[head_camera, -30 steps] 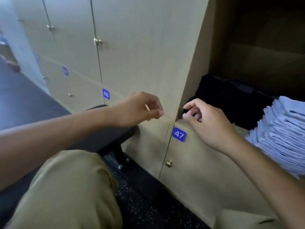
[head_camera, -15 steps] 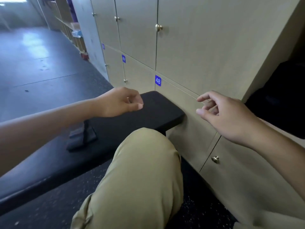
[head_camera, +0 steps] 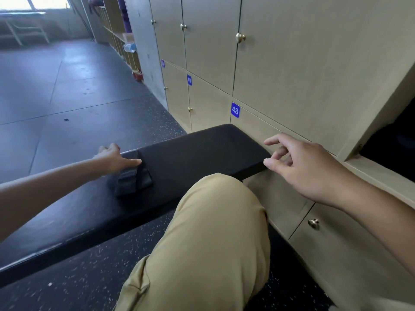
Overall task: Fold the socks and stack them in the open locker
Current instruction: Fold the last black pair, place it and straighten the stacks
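under the left hand (head_camera: 114, 159), fingers flat on black socks (head_camera: 130, 178) on the surface (head_camera: 202, 151); right hand (head_camera: 301, 167) loose, empty. next: grip, fold.

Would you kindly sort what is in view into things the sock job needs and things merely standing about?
Part of the job:
- dark socks on the bench, left hand resting on them
- right hand, holding nothing
- open locker

Just about:
- closed locker 48
- closed locker 49
- white table
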### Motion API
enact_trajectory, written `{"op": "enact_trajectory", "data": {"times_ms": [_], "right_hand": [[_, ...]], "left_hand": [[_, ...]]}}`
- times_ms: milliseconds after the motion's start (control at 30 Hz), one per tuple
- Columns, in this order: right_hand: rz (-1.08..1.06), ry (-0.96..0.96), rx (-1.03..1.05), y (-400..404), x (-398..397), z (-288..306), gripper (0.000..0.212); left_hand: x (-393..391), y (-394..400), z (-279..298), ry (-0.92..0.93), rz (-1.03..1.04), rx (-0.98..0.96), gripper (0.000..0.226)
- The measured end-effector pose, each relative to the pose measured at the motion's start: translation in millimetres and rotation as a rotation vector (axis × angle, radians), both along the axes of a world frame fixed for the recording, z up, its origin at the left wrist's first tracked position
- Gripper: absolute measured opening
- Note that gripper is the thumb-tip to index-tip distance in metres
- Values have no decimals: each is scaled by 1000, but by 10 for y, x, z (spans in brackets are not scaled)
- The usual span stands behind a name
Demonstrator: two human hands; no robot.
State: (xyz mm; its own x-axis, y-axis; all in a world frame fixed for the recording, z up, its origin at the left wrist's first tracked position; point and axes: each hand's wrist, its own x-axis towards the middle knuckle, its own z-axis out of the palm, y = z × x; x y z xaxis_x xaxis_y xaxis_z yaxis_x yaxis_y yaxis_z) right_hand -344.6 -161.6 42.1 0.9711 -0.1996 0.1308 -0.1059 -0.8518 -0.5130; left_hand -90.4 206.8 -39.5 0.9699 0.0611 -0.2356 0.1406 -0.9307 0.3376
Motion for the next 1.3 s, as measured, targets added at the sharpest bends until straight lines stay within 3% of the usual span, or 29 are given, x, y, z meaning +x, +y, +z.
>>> {"op": "enact_trajectory", "data": {"times_ms": [300, 400, 533, 633, 900, 1300], "right_hand": [[11, 38, -7, 4, 7, -6, 38], [11, 50, -9, 0, 0, -6, 40], [6, 55, -10, -24, -6, -12, 41], [2, 58, -4, -41, -16, -15, 42], [-2, 66, 2, -56, -61, 1, 42], [-61, 45, 37, -174, -237, 108, 40]], "left_hand": [[49, -240, -134, 56, 197, -141, 115], [45, -300, -129, 88, 167, -187, 102], [40, -311, -139, 120, 120, -265, 63], [21, -317, -135, 118, 121, -311, 64], [-63, -416, 12, -22, 37, -398, 41], [-253, -1239, 737, -122, -398, -423, 35]]}}
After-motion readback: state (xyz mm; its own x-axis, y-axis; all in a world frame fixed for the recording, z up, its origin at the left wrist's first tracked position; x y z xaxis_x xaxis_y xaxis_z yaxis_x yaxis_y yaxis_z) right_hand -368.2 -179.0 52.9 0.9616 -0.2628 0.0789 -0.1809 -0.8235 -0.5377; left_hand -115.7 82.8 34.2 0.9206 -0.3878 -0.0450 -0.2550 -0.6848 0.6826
